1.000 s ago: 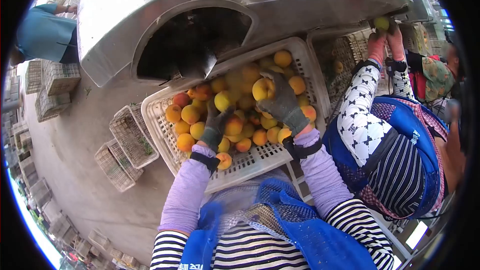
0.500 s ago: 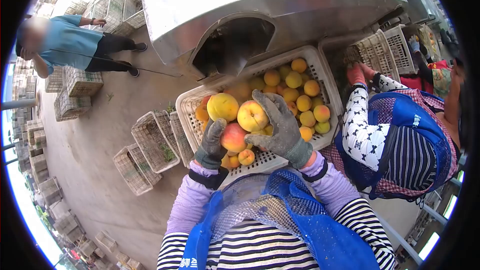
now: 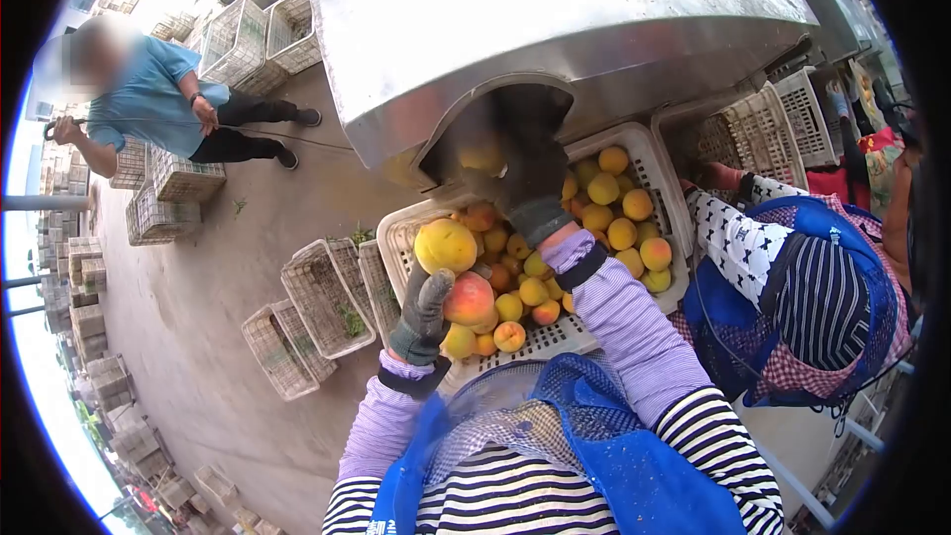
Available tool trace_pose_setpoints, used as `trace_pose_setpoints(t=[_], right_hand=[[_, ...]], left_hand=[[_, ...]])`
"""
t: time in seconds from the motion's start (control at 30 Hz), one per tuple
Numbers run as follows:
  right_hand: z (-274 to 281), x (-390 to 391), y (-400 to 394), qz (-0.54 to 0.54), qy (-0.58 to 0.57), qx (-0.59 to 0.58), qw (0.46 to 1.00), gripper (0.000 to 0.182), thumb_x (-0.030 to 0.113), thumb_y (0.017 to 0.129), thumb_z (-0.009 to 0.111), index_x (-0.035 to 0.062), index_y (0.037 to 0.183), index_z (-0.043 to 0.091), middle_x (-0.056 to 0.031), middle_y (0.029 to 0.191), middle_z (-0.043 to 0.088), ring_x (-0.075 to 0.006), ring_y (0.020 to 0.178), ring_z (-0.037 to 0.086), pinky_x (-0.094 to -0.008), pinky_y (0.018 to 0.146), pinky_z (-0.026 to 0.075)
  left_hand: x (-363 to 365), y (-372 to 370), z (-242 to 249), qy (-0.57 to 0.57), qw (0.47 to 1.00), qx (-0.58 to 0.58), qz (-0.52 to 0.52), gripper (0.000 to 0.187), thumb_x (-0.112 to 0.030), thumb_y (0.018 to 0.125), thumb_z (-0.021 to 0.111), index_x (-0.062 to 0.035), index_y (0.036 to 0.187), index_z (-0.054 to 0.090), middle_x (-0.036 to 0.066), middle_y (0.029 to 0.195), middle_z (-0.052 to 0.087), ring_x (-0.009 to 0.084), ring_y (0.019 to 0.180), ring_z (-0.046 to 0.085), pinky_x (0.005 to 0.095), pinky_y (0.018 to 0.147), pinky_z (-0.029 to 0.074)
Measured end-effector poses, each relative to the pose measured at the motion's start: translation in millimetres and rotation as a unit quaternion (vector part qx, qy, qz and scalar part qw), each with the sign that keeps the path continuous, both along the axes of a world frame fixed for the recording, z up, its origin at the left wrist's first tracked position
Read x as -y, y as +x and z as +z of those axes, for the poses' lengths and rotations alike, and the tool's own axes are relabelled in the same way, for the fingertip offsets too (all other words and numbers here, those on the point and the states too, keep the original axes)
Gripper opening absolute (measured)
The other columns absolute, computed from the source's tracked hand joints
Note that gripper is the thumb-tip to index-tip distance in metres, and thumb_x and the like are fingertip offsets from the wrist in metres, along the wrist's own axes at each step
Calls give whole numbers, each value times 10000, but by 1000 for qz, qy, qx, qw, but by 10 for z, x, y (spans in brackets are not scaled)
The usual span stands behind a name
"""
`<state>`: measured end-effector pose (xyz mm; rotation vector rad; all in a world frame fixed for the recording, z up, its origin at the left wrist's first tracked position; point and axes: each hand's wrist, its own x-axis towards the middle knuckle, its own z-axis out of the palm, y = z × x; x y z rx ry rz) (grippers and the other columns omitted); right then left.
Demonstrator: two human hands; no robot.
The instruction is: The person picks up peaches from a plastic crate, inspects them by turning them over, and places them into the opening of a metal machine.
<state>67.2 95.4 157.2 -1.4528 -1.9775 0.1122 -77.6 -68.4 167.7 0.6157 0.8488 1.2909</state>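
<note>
In the head view my left hand, in a dark grey glove, holds a large yellow peach and a red-blushed peach over the near left of a white plastic crate. My right hand, gloved alike, reaches up to the dark opening of a metal machine. Its fingers are dark and blurred, and I cannot tell whether they grip anything. A yellow peach shows in the opening just beside them. Below, many smaller yellow and orange peaches lie in the crate.
At the right a co-worker in a blue vest reaches toward another crate. Slatted crates stand on the floor to the left. Further off, a person in a light blue shirt holds a thin cord or rod.
My right hand has moved from beside the held peaches up to the machine's opening, and the peach at its fingers has left that spot. The left hand still holds its two peaches.
</note>
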Motion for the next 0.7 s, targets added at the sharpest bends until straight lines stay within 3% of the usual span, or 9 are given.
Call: trace_pose_setpoints(t=[0.1,0.17,0.23,0.33,0.4,0.43,0.5,0.6,0.7], right_hand=[[137,14,-77,0,-14,5,1000,484,441,685,808,105,997,653,-134,983,652,-348,901,630,-470,759,504],[72,-32,-132,30,-41,-76,996,616,481,654,832,112,1109,641,-121,1030,644,-343,961,617,-473,796,497],[-191,-243,-207,37,-51,-67,996,671,498,654,842,108,1161,638,-123,1063,643,-340,991,616,-467,812,501],[-381,-517,-261,34,-94,46,994,601,449,695,836,84,1135,649,-140,1077,651,-321,995,625,-445,835,513],[318,-435,-147,90,-170,17,981,563,387,709,838,70,1134,649,-142,1090,641,-296,1019,618,-434,891,501],[568,-376,-83,124,-193,-34,973,570,369,711,841,64,1151,644,-146,1111,632,-290,1039,614,-432,921,494],[765,59,136,222,-164,-273,922,686,389,699,854,60,1251,616,-164,1211,599,-303,1108,599,-436,987,470],[724,488,327,345,-185,-104,914,837,501,696,815,114,1387,543,-187,1338,532,-385,1202,514,-490,1033,405],[613,625,363,354,-226,-128,898,884,454,661,840,144,1420,508,-188,1421,465,-391,1263,468,-491,1043,403]], left_hand=[[117,-40,134,-10,999,-31,-5,837,-359,859,712,-8,1494,295,137,1273,548,238,1069,621,371,870,549],[133,9,219,-7,999,-31,27,861,-321,854,722,-13,1513,261,139,1319,512,239,1113,597,375,908,535],[108,18,206,-2,998,-50,48,869,-296,855,726,-18,1523,244,142,1360,478,239,1154,573,374,943,519],[29,-35,132,8,993,-99,56,847,-287,868,721,-23,1521,251,142,1401,446,236,1204,540,367,984,494],[-43,-29,161,9,992,-107,67,826,-292,879,717,-22,1515,265,139,1409,449,234,1230,522,362,1001,481],[-59,-40,140,21,988,-139,57,721,-362,947,633,-17,1492,312,135,1376,491,231,1203,546,371,1006,481],[-49,-115,9,-24,998,-48,19,672,-435,989,544,-20,1477,340,140,1356,520,244,1201,560,381,1022,477],[-145,-25,168,-49,994,89,-44,664,-524,1025,415,-26,1463,369,153,1347,543,265,1208,574,389,1039,475],[-212,51,265,-65,985,136,-87,684,-561,1031,363,-29,1460,376,165,1367,538,286,1238,564,391,1057,468]])
